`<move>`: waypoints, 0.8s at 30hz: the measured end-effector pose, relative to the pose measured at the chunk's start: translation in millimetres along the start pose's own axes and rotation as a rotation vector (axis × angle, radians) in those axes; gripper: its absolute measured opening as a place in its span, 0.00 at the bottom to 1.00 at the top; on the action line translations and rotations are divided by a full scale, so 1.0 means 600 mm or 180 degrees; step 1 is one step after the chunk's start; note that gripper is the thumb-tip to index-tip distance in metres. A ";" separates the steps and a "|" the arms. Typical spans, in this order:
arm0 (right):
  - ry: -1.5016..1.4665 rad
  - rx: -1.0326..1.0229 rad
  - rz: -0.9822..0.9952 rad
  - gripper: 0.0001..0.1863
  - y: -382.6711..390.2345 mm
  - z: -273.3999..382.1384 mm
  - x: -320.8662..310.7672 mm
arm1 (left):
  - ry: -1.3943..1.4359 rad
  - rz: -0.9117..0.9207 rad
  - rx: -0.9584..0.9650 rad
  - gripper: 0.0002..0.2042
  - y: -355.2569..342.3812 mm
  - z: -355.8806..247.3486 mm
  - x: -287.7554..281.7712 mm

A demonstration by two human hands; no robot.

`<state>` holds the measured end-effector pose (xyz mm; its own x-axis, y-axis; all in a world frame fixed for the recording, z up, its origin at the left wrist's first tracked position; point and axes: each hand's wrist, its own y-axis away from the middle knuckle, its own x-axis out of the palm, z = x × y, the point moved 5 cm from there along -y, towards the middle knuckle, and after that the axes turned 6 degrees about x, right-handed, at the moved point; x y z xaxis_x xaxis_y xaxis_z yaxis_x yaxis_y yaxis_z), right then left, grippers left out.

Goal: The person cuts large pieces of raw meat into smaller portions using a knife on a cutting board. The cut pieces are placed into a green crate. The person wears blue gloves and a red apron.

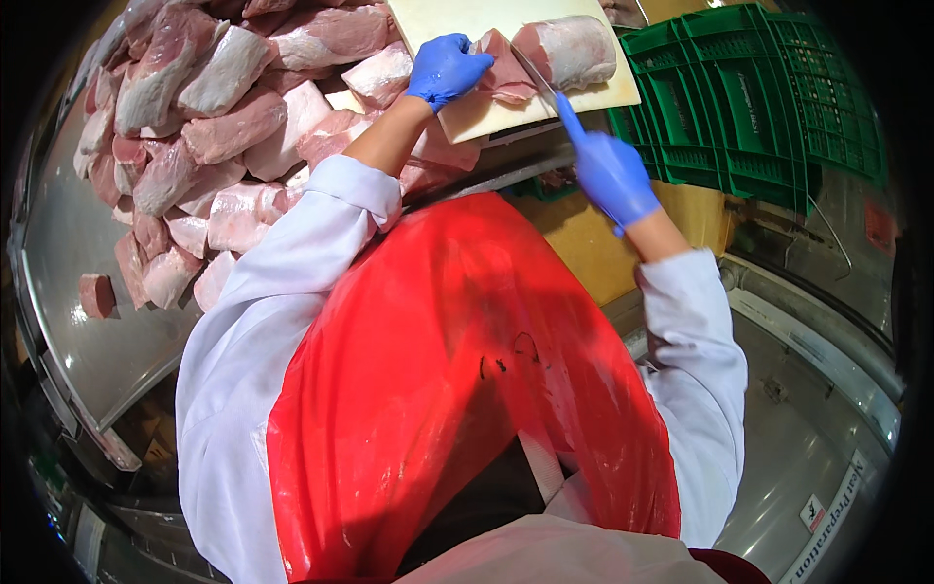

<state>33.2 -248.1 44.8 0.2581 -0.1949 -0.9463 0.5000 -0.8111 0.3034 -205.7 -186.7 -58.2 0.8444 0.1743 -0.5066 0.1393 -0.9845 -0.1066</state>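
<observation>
A pale cutting board (486, 112) lies at the top centre with a large pink cut of meat (567, 51) on it. My left hand (446, 68), in a blue glove, presses on a thin slice (506, 76) at the cut end of the meat. My right hand (613, 177), also blue-gloved, grips a knife with a blue handle (568, 115); its blade (533, 72) runs between the slice and the main piece. A red apron (467, 370) and white sleeves fill the lower middle.
A big heap of raw meat pieces (204, 127) covers a steel table (88, 321) at the left. Green plastic crates (759, 97) stand stacked at the upper right. A steel surface (808, 448) with a printed label lies at the lower right.
</observation>
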 end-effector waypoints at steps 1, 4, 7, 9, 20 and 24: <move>0.0093 -0.0003 0.0044 0.47 0.030 -0.028 0.013 | -0.0218 -0.0013 0.0098 0.17 0.006 -0.013 -0.009; 0.0369 -0.0011 0.0085 0.49 0.093 -0.079 0.048 | -0.0550 0.0124 0.0024 0.20 0.014 -0.014 -0.010; 0.0266 -0.0104 -0.0062 0.50 0.128 -0.119 0.072 | -0.1286 -0.0500 0.0197 0.22 0.030 -0.040 -0.008; -0.0101 -0.0286 -0.0238 0.47 0.142 -0.153 0.088 | -0.1451 -0.0919 0.1432 0.25 0.050 -0.088 -0.002; -0.2712 -0.0421 -0.1296 0.40 0.054 -0.196 0.083 | -0.1899 -0.0996 0.1207 0.12 0.101 -0.039 -0.037; -0.2904 -0.0574 -0.1405 0.40 0.032 -0.219 0.079 | 0.1916 -0.1451 -0.1055 0.09 0.251 0.113 -0.128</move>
<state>163.6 -200.5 20.4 -0.6673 -0.3052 -0.6794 0.5341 -0.8319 -0.1509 -284.4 -346.7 -93.3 0.7878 0.6107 0.0806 0.6012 -0.7908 0.1150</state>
